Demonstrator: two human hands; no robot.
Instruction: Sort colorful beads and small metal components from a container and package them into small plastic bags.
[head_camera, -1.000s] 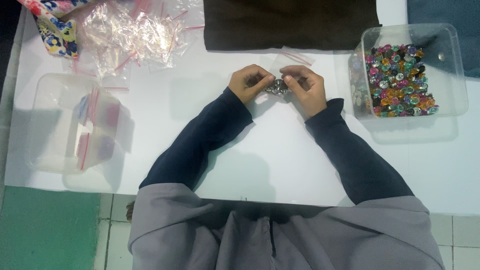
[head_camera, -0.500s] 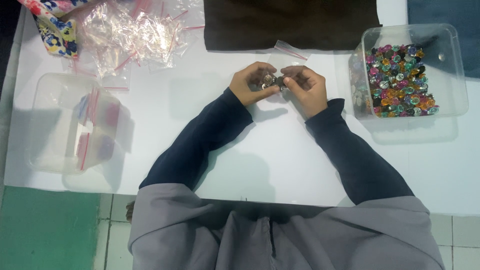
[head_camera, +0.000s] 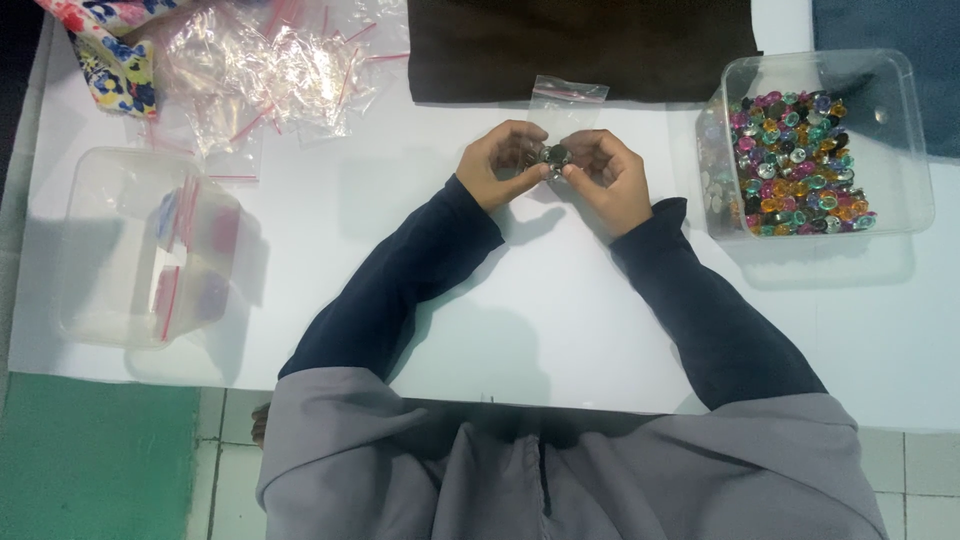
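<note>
**Two hands pinch a small cluster of gems at the middle of the desk**

Head view: The left hand (head_camera: 497, 165) and the right hand (head_camera: 606, 180) meet over the far middle of the white desk (head_camera: 560, 310), fingertips drawn in close around a small dark, shiny cluster of gems (head_camera: 553, 157). Both hands are closed narrow on it, the left from one side and the right from the other, so the gems sit between the thumbs and forefingers, held just above the desk surface. Whether a bag is wrapped around the cluster cannot be told.

Just beyond the hands lies a small clear zip bag (head_camera: 566, 97) with a red strip at its mouth, its far edge overlapping the dark brown cloth (head_camera: 585, 45) that runs along the far edge of the desk. To the right, apart from the right hand, stands a clear plastic tub (head_camera: 905, 130) holding a heap of coloured gems (head_camera: 800, 165) in pink, orange, green and purple, piled toward its left half.

At the far left is a loose pile of empty clear zip bags (head_camera: 270, 60), beside a flower-patterned cloth (head_camera: 110, 45) at the corner. Nearer on the left stands a second clear tub (head_camera: 85, 250) with several filled zip bags (head_camera: 190, 245) inside it. Dark blue sleeves run back from both hands to a grey garment at the near edge.
</note>
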